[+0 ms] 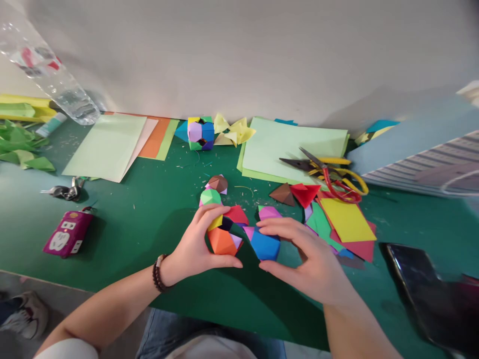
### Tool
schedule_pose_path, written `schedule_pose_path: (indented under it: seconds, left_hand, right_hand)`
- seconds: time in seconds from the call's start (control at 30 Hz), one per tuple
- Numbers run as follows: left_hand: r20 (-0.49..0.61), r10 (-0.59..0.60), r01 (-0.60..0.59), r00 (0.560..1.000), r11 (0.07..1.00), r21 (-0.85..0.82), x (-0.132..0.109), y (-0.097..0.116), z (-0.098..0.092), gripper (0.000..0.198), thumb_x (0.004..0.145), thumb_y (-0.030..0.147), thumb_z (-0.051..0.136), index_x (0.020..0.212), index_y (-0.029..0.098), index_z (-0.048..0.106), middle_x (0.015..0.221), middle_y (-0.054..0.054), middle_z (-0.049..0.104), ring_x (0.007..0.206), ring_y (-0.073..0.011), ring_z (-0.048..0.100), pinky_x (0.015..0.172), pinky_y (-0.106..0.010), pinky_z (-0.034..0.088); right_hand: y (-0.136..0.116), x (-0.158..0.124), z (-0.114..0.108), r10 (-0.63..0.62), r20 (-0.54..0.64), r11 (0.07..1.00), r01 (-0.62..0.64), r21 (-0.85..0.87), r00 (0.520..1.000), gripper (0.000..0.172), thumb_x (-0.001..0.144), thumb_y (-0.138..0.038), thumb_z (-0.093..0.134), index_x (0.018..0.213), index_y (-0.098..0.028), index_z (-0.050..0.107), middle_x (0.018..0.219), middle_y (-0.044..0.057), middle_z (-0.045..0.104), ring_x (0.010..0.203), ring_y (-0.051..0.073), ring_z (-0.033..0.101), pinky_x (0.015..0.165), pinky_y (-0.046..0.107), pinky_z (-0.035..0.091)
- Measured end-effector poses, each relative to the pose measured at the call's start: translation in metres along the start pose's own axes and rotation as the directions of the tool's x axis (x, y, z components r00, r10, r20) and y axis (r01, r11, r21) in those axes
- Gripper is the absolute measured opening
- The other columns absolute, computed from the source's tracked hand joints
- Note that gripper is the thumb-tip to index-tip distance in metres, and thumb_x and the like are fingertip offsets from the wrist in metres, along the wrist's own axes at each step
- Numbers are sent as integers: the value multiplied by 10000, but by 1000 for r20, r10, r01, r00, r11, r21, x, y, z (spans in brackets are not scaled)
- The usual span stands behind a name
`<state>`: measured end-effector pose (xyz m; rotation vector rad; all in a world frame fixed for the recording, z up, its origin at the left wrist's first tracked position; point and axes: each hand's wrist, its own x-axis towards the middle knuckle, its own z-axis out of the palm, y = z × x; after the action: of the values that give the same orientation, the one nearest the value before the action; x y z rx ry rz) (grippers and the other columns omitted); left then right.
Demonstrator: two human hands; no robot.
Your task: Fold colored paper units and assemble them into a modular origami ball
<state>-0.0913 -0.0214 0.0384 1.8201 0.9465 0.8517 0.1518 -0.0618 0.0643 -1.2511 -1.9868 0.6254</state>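
My left hand point(192, 244) is closed around a folded-paper cluster point(221, 242) with orange, red and yellow faces; a dark hollow shows in it. Between the thumb and fingers of my right hand point(309, 252) is a smaller folded-paper piece point(265, 244), blue with a pink corner. The two paper pieces face each other with a narrow gap. Just beyond my left fingers sit a green paper piece point(210, 196) and a brown one point(217, 184). A pink paper piece point(269, 213) shows above my right fingertips; I cannot tell whether it is joined to the blue one.
A finished-looking multicolour paper ball point(201, 133) stands by the wall. Pliers point(299, 163) and scissors point(342, 187) lie on pale green sheets point(277, 144). Coloured paper squares point(350, 222) and a phone point(407, 279) are at right; a purple box point(69, 232), keys point(67, 190) and bottle point(71, 94) at left.
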Motion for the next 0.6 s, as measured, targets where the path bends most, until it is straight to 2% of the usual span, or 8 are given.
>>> schedule_pose_path:
  seconds: [0.17, 0.43, 0.6]
  left_hand:
    - [-33, 11, -10, 999, 999, 35, -1, -2, 3, 969, 559, 561, 875, 1388, 284, 457, 1361, -138, 486, 1287, -348, 482, 1103, -560, 410]
    - [-85, 40, -35, 996, 997, 67, -1, -2, 6, 961, 568, 598, 850, 1387, 288, 454, 1350, -139, 477, 1268, -355, 495, 1075, -563, 437]
    - [-112, 36, -28, 993, 997, 70, -3, -3, 7, 952, 570, 612, 842, 1384, 292, 463, 1363, -138, 481, 1281, -363, 482, 1079, -569, 429]
  right_hand:
    - [1, 0, 2, 5, 12, 999, -4, -38, 1000, 393, 801, -406, 765, 1130, -274, 596, 1143, 76, 698, 1065, 256, 680, 905, 399, 574]
    - [0, 1, 12, -29, -56, 996, 24, -90, 998, 420, 811, -452, 748, 1162, -279, 595, 1126, 86, 707, 1049, 272, 689, 869, 406, 590]
    - [-1, 0, 15, -36, -58, 993, 29, -111, 998, 433, 822, -452, 735, 1191, -283, 585, 1127, 89, 706, 1051, 279, 691, 861, 413, 597]
